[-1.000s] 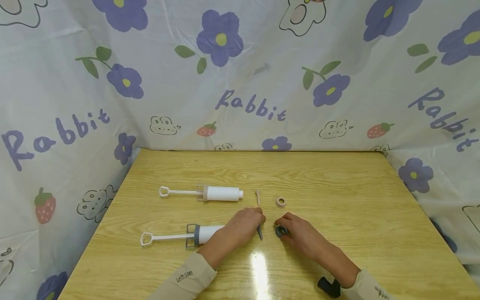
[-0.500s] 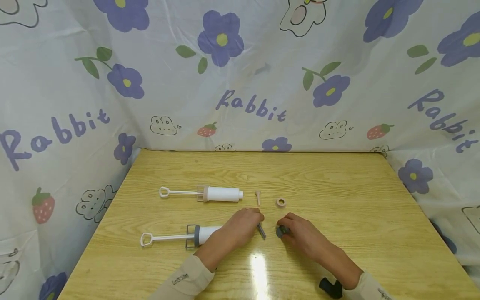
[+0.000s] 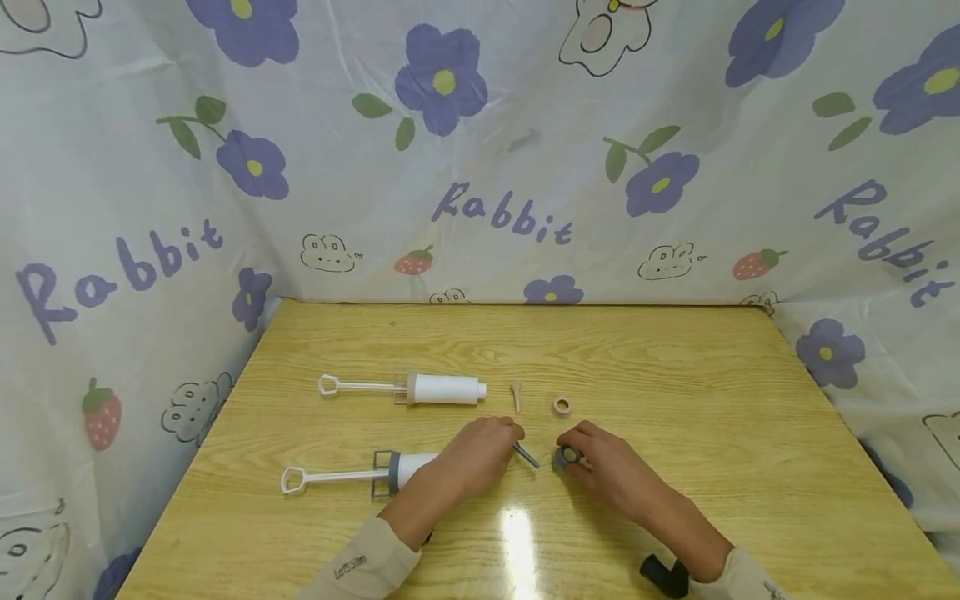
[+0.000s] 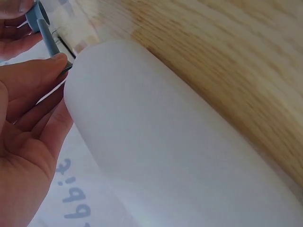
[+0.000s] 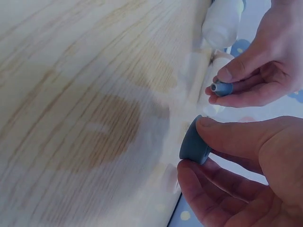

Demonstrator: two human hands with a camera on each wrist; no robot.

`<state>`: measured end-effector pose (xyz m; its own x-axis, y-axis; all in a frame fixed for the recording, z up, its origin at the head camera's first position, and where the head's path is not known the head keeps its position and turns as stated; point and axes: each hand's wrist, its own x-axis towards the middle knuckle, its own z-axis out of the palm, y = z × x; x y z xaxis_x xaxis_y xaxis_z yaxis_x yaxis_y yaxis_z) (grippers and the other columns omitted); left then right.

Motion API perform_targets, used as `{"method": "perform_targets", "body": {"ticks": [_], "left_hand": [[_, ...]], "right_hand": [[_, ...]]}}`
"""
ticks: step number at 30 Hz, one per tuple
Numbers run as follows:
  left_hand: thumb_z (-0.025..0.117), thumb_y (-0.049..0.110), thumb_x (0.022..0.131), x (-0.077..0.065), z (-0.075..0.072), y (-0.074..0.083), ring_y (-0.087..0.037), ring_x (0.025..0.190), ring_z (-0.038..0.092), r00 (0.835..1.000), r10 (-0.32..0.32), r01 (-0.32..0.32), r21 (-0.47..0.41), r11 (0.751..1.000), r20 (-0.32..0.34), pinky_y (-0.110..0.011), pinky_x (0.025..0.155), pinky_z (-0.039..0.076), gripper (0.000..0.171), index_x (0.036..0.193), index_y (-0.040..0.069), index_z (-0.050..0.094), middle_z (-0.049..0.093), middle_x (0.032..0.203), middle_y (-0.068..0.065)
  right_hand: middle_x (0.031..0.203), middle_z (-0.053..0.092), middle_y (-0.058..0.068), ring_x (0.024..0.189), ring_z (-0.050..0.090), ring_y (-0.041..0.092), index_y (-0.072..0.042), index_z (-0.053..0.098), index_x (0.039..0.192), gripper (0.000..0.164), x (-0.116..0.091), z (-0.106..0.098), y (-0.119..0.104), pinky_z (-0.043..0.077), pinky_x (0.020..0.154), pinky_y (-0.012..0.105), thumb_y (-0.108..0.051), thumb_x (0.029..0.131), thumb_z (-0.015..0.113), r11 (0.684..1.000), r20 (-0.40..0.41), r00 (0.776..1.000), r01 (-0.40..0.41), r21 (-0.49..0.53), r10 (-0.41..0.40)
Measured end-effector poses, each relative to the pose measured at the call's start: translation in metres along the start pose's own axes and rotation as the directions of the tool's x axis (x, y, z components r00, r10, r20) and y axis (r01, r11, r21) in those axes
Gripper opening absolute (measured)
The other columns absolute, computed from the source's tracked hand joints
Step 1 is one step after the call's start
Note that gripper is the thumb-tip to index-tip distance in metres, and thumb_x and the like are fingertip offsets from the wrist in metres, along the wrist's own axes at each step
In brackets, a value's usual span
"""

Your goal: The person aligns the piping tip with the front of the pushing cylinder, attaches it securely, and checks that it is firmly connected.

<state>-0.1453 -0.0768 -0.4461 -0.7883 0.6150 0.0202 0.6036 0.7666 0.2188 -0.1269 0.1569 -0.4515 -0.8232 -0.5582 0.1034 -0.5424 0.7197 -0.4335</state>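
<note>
- Grey plastic in both hands, seen from the head: the left hand (image 3: 480, 454) pinches a slim grey nozzle (image 3: 528, 457), and the right hand (image 3: 609, 468) pinches a short grey ring (image 3: 568, 455). A clear gap parts the two pieces. The main risk, I judge, is a misaligned meeting, since the nozzle slants down toward the ring. The nozzle juts out past the left fingertips; the ring sits at the right fingertips, hole showing. Both are over the table (image 3: 660, 358), with the beige ring (image 3: 562, 406) just beyond.
- From the left wrist, the white barrel (image 4: 156, 127) fills much of the view, right beside the left fingers; a careless turn of the hand could nudge it and roll it. The nozzle's base is hidden between thumb and fingers, so how firmly it is held I cannot tell.
- From the right wrist, the ring is held by its edges, thumb above and a finger below; too hard a squeeze could make it pop out. The nozzle's hollow tip peeks out between the left thumb and fingers.
</note>
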Motion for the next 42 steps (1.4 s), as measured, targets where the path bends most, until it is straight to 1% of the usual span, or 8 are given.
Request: {"method": "perform_targets", "body": {"ticks": [6, 14, 19, 24, 29, 38, 42], "left_hand": [[0.064, 0.005, 0.100, -0.003, -0.004, 0.000, -0.018, 0.085, 0.072, 0.999, -0.004, 0.003, -0.034, 0.999, -0.035, -0.025, 0.070, 0.057, 0.011, 0.101, 0.007, 0.075, 0.074, 0.095, -0.004], [0.068, 0.008, 0.098, -0.007, -0.010, 0.002, -0.015, 0.076, 0.067, 0.998, -0.031, 0.026, -0.066, 0.997, -0.063, -0.023, 0.063, 0.053, 0.007, 0.095, 0.007, 0.074, 0.071, 0.088, -0.003], [0.070, 0.008, 0.097, -0.010, -0.015, 0.001, -0.011, 0.071, 0.063, 0.996, -0.028, 0.021, -0.079, 0.997, -0.086, -0.022, 0.060, 0.049, 0.006, 0.094, 0.007, 0.074, 0.071, 0.086, -0.002], [0.069, 0.009, 0.099, -0.014, -0.018, 0.001, -0.011, 0.074, 0.064, 0.996, -0.033, 0.023, -0.106, 0.994, -0.088, -0.021, 0.062, 0.049, 0.008, 0.098, 0.007, 0.076, 0.073, 0.090, -0.002], [0.070, 0.010, 0.098, -0.018, -0.020, -0.001, -0.013, 0.077, 0.067, 0.992, -0.039, 0.026, -0.104, 0.994, -0.117, -0.023, 0.064, 0.052, 0.007, 0.099, 0.007, 0.076, 0.075, 0.093, -0.003], [0.073, 0.008, 0.095, -0.028, -0.023, -0.002, -0.013, 0.075, 0.068, 0.982, -0.054, 0.031, -0.127, 0.991, -0.179, -0.022, 0.062, 0.052, 0.008, 0.102, 0.005, 0.076, 0.076, 0.096, -0.005], [0.073, 0.007, 0.095, -0.032, -0.024, -0.002, -0.013, 0.076, 0.069, 0.980, -0.066, 0.041, -0.134, 0.990, -0.186, -0.021, 0.062, 0.052, 0.009, 0.103, 0.005, 0.076, 0.076, 0.099, -0.006]], "right_hand": [[0.111, 0.066, 0.007, 0.096, 0.071, 0.023, -0.002, 0.069, 0.118, 0.029, -0.001, -0.001, -0.003, 0.061, 0.076, 0.030, -0.002, 0.089, 0.077, 1.000, -0.009, 1.000, 0.010, -0.001, -0.010], [0.113, 0.065, 0.007, 0.098, 0.072, 0.024, -0.002, 0.069, 0.120, 0.030, -0.003, -0.007, -0.009, 0.061, 0.076, 0.029, -0.004, 0.091, 0.077, 1.000, -0.018, 1.000, 0.010, 0.024, -0.009], [0.113, 0.065, 0.005, 0.096, 0.071, 0.021, -0.004, 0.069, 0.120, 0.030, -0.003, -0.010, -0.011, 0.060, 0.074, 0.027, -0.005, 0.091, 0.076, 0.999, -0.031, 0.999, 0.013, 0.029, -0.012], [0.112, 0.065, 0.006, 0.095, 0.071, 0.020, -0.005, 0.069, 0.119, 0.029, -0.004, -0.012, -0.013, 0.060, 0.074, 0.026, -0.005, 0.092, 0.076, 0.999, -0.047, 0.999, 0.023, 0.032, -0.022], [0.112, 0.066, 0.007, 0.096, 0.071, 0.021, -0.006, 0.069, 0.119, 0.028, -0.005, -0.014, -0.016, 0.060, 0.074, 0.026, -0.005, 0.092, 0.076, 0.999, -0.054, 0.998, 0.016, 0.044, -0.013], [0.113, 0.066, 0.005, 0.094, 0.070, 0.018, -0.008, 0.069, 0.119, 0.027, -0.007, -0.021, -0.021, 0.059, 0.074, 0.026, -0.007, 0.093, 0.075, 0.998, -0.074, 0.997, -0.008, 0.056, 0.012], [0.113, 0.066, 0.003, 0.094, 0.070, 0.017, -0.010, 0.069, 0.118, 0.026, -0.006, -0.021, -0.024, 0.059, 0.074, 0.026, -0.009, 0.093, 0.076, 0.998, -0.073, 0.997, -0.025, 0.056, 0.029]]}}
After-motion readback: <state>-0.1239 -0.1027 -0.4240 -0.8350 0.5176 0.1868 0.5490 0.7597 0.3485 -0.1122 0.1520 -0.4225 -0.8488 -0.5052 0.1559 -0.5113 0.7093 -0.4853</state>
